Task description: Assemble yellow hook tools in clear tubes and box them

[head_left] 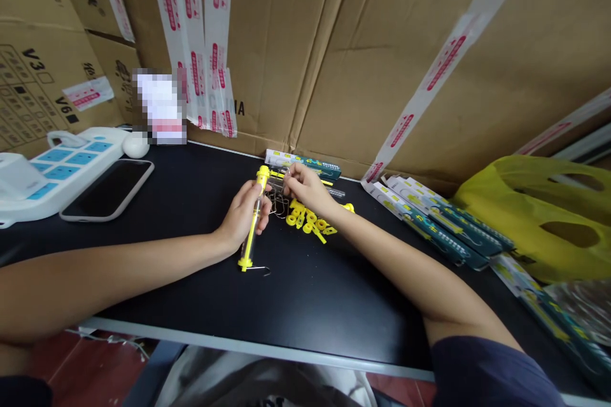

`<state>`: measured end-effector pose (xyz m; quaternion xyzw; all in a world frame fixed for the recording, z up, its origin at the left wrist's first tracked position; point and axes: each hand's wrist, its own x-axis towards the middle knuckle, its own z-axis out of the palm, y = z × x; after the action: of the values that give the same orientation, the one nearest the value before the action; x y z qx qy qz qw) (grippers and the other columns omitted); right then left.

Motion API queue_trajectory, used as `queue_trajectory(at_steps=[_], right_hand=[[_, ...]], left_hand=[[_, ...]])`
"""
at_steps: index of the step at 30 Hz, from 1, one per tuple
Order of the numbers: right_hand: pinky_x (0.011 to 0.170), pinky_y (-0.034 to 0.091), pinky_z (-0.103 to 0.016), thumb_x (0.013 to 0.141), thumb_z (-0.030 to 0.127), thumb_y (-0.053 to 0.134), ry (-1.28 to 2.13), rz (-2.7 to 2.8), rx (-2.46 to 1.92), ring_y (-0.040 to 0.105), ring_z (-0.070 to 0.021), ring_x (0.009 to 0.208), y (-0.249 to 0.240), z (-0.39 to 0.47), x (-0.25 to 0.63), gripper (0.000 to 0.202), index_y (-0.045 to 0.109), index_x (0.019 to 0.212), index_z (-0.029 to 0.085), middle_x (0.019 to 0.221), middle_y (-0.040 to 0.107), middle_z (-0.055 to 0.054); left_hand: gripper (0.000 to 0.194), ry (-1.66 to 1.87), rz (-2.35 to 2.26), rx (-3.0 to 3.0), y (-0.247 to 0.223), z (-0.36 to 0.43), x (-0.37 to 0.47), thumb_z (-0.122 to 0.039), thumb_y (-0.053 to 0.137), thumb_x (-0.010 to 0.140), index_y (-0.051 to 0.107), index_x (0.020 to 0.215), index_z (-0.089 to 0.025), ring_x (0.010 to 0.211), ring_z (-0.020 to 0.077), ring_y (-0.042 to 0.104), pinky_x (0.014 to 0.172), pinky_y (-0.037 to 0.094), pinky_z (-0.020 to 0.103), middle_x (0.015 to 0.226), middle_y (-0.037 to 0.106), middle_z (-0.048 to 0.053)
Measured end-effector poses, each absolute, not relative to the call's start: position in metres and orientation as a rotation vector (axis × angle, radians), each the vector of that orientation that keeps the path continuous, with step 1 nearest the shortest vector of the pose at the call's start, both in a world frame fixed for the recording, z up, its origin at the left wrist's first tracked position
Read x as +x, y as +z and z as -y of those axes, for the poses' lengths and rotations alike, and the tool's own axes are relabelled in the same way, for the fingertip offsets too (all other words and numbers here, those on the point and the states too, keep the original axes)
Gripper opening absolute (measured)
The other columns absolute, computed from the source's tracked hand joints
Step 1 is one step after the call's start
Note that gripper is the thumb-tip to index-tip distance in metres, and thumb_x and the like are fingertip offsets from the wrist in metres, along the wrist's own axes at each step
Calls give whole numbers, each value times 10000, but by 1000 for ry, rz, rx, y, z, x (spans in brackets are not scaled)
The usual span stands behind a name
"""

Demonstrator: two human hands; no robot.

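My left hand (245, 213) is wrapped round a clear tube with yellow ends (251, 235), held at a tilt above the black table. A yellow strip runs along the tube, and a thin bent wire hook (258, 268) sticks out sideways at its lower end. My right hand (305, 187) is just right of the tube's top, thumb and fingers pinched together; what they hold is too small to make out. Below it lies a pile of small yellow plastic parts (310, 224). Bent metal wires (278, 203) lie between my hands, partly hidden. Behind them are clear tubes (337, 192).
A printed box (319, 165) lies at the back against tall cardboard. More printed boxes (439, 216) and a yellow plastic bag (539, 216) are on the right. A phone (109, 189) and a white power strip (71, 162) sit at the left. The table's front edge (267, 346) runs below my arms.
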<state>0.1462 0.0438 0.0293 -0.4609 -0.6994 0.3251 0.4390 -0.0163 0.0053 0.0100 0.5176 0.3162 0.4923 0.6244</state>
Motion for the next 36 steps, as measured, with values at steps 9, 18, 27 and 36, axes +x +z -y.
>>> queue_trajectory(at_steps=[9,18,27,36], right_hand=[[334,407,-165,720,200,525,1197,1513,-1139,518,-83,427,35,0,160,166,360,735,218,585,590,51],[311,408,-168,834,404,546,1234,1535,-1243,516,-75,423,20,71,190,302,390,681,197,638,582,21],[514,394,-220,946,332,387,517,1970,-1269,461,-95,519,16,83,210,294,477,701,198,605,497,15],[503,353,-205,929,281,424,209,2036,-1333,471,-94,493,13,83,214,188,512,784,199,611,524,21]], left_hand=[[213,831,-726,1272,12,-4,-18,-373,402,904,504,930,-188,327,49,426,263,313,136,604,496,-53],[221,572,-634,1420,13,18,-8,-415,460,869,468,876,-194,362,51,478,263,366,133,657,500,-58],[205,403,-715,1405,19,34,23,-403,447,870,418,835,-203,307,57,447,256,369,146,577,461,-80],[198,362,-697,1487,15,33,22,-418,413,885,419,901,-221,309,59,460,258,385,151,602,470,-82]])
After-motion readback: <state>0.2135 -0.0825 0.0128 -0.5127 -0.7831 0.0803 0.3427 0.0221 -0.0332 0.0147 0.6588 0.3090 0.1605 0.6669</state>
